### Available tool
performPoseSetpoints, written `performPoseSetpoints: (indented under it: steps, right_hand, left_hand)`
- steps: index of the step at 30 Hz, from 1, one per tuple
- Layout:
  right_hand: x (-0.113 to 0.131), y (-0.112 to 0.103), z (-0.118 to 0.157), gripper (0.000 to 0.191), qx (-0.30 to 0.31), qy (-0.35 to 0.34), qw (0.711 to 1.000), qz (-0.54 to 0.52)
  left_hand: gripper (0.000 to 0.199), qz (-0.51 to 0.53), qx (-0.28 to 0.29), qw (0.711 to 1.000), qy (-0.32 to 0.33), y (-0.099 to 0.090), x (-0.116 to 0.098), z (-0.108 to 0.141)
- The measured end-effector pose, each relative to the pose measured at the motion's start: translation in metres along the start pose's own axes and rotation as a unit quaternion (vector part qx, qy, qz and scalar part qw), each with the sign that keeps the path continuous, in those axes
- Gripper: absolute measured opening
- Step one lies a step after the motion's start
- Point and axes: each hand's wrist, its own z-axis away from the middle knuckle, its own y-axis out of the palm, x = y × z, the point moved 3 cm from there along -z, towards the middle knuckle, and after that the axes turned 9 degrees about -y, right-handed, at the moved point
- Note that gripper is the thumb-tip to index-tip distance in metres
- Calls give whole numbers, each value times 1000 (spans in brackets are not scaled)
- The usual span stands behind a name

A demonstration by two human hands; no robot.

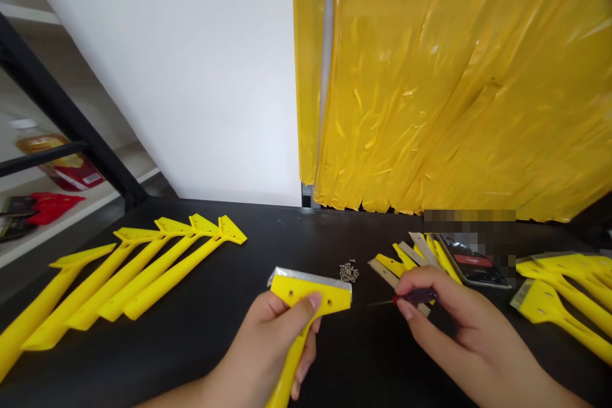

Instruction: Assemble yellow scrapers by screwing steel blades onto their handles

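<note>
A yellow scraper (302,287) is being held above the worktop (191,357) by the left hand (282,335), its grip being wrapped around the neck and the thumb being pressed between two holes. A screwdriver (421,296) is being pinched in the grip of the right hand (466,328), its tip being pointed toward the scraper but kept apart from it. Small screws (349,271) are being left piled just beyond the scraper, between yellow handles (174,277) at left and a phone (473,259) at right.

On the table (291,236): scraper handles (178,275) left — screws (349,271) centre — phone (471,260) right.
</note>
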Motion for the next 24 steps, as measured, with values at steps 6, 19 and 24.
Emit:
performPoseSetpoints:
  steps: [6, 19, 24]
  right_hand:
    - [-1, 2, -3, 6, 33, -15, 999, 30]
    - [5, 5, -9, 11, 45, -74, 993, 87]
    - [6, 4, -8, 10, 37, -76, 992, 91]
  left_hand:
    - [50, 17, 22, 1000, 0, 2, 4, 4]
    - [57, -9, -27, 1000, -6, -3, 1, 3]
    - [56, -17, -26, 999, -10, -3, 2, 1]
